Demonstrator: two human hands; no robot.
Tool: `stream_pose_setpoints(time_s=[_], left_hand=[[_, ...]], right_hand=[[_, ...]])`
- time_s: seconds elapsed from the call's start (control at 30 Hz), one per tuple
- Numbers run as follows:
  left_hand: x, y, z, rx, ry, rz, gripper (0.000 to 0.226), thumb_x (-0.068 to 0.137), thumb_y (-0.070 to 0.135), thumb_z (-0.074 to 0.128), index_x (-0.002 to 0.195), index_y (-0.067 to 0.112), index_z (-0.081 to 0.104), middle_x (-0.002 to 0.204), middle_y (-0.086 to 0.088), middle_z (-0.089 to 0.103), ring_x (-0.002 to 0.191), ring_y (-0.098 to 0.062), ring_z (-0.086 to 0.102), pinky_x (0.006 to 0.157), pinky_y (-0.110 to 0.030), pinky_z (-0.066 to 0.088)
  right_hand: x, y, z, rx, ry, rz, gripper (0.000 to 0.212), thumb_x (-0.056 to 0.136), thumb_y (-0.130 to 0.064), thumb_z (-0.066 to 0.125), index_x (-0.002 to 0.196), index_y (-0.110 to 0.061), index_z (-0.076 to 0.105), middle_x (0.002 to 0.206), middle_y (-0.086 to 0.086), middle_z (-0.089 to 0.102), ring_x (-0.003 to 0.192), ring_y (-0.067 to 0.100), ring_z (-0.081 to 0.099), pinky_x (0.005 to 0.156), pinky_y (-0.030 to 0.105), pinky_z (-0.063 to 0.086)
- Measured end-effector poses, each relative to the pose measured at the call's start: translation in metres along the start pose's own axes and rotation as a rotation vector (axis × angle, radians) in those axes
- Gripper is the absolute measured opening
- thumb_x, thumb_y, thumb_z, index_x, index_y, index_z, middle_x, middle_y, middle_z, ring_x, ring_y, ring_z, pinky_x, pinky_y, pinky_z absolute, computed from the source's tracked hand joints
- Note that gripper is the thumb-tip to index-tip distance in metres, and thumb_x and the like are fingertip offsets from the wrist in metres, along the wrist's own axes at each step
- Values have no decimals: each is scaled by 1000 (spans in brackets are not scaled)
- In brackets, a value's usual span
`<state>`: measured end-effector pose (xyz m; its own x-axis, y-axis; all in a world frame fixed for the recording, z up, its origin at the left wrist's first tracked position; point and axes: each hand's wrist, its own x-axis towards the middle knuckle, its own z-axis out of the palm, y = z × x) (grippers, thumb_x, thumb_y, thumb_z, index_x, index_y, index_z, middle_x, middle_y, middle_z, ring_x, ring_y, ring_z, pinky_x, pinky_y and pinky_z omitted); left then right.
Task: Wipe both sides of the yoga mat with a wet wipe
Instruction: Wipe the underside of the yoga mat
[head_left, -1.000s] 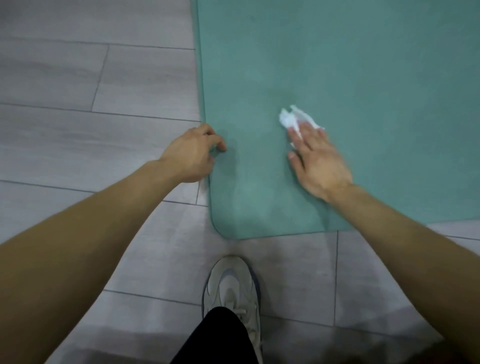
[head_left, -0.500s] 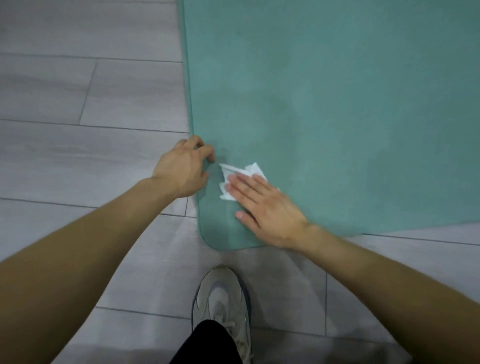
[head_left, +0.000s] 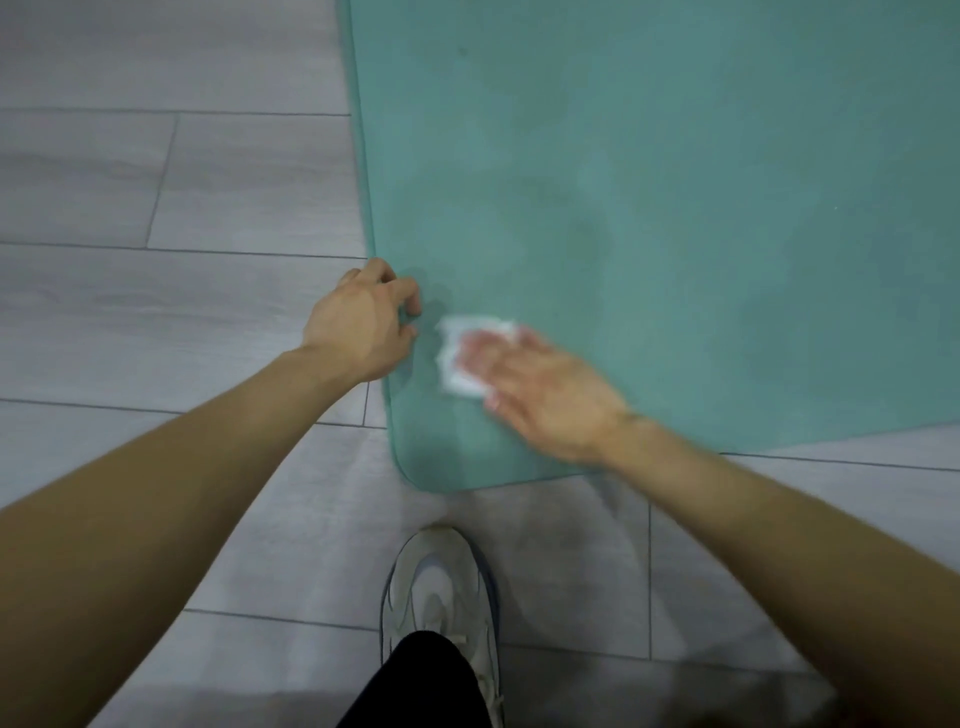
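Right hand (head_left: 540, 395), fingers flat on wet wipe (head_left: 462, 358), swept back from mat's left edge; left hand (head_left: 361, 327) still pins teal yoga mat (head_left: 649, 208) edge, fingertips curled. Near corner pass continuing.

Mat (head_left: 649, 182) lying on the floor (head_left: 171, 312), hands working at its near left corner.
The left hand (head_left: 361, 325) is gripping the mat's left edge; just to its right the right hand (head_left: 540, 392) is pressing the wipe (head_left: 462, 358) flat on the mat. A shoe (head_left: 441, 587) is standing on the floor in front of the corner.
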<state>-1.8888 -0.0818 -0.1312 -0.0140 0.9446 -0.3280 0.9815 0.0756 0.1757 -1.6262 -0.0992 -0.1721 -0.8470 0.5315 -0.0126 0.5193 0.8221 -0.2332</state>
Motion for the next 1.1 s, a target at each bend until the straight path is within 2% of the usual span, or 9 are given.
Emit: stream_pose_setpoints(time_s=[0.1,0.17,0.33,0.4,0.67,0.77,0.9,1.0,1.1], left_hand=[[3,-3,2,-122,68,-134,26,89,32,77,113,24,68,124,-2,55,109,-27,60,91,-40,53],[10,-8,-5,-248,102,-328,35,86,35,82,111,15,67,116,-5,65,101,-26,64,85,-36,52],[29,-11,-19,-430,-39,-625,43,77,46,92,93,10,78,82,-6,79,67,-14,71,68,-30,60],[27,-5,-16,-618,-96,-667,36,79,32,94,92,3,76,80,-12,79,61,-17,75,66,-34,66],[5,61,0,-581,-267,-495,26,84,32,88,74,9,80,68,-1,77,72,-19,77,83,-37,64],[-12,91,2,-531,-359,-388,26,84,27,87,69,8,80,67,-3,77,75,-24,77,81,-39,65],[-38,110,15,-533,-504,-289,28,87,26,85,66,9,78,57,-3,71,49,-14,59,60,-30,53],[-32,105,13,-431,-522,-207,28,88,35,85,73,12,78,62,1,73,49,-11,62,53,-24,48],[-8,89,0,-226,-186,-181,32,82,49,82,87,19,74,86,4,73,82,-17,69,67,-29,53]], right_hand=[[2,67,-16,12,102,599,66,108,-45,23,166,-13,25,173,7,22,161,21,15,131,47,13],[8,58,-12,54,144,724,73,106,-52,25,166,-11,22,174,7,17,162,22,8,132,45,7],[14,-16,2,-6,-56,-33,67,110,-54,31,165,-17,29,173,2,21,162,18,13,132,44,8],[2,10,-4,16,-20,-37,60,111,-44,35,164,-16,31,173,2,24,161,17,18,131,43,13],[-41,84,-20,124,92,439,56,110,-28,33,165,-16,30,172,5,27,161,21,17,130,47,18],[-71,40,-8,77,4,234,60,108,-24,33,166,-16,24,174,4,16,162,22,8,132,44,9],[-118,41,-14,22,-109,-33,67,105,-17,34,168,-24,13,176,-3,7,162,14,0,132,39,7],[-105,86,-19,12,20,303,69,103,-12,38,168,-21,17,174,3,19,162,19,11,131,46,16],[-79,71,-11,137,186,615,63,105,-7,39,166,-12,24,172,10,24,161,25,15,128,52,21]])
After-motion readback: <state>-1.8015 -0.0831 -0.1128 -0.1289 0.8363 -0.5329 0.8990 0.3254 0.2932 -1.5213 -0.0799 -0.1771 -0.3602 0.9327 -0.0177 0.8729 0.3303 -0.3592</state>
